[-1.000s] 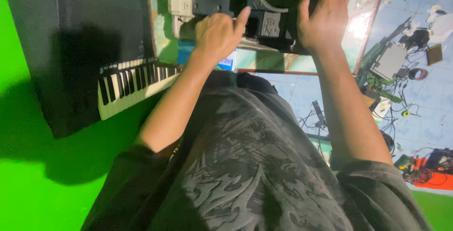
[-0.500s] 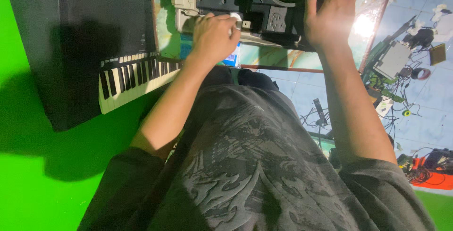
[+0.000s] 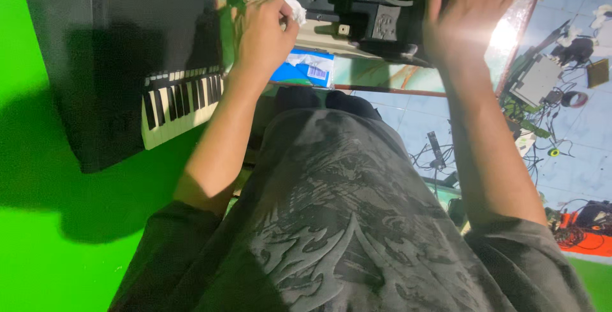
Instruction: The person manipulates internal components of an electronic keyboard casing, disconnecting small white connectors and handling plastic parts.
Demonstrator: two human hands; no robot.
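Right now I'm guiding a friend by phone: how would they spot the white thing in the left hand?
Start at the dark keyboard with black and white keys on the green floor, then move right to the glass-topped table. There the left hand pinches a small crumpled white wad against the grey machine; unlike the flat blue packet below, it is crumpled and plain white.

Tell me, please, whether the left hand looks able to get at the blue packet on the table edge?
Probably yes: the left hand, closed on a white wad, is just above the blue packet, with nothing between them.
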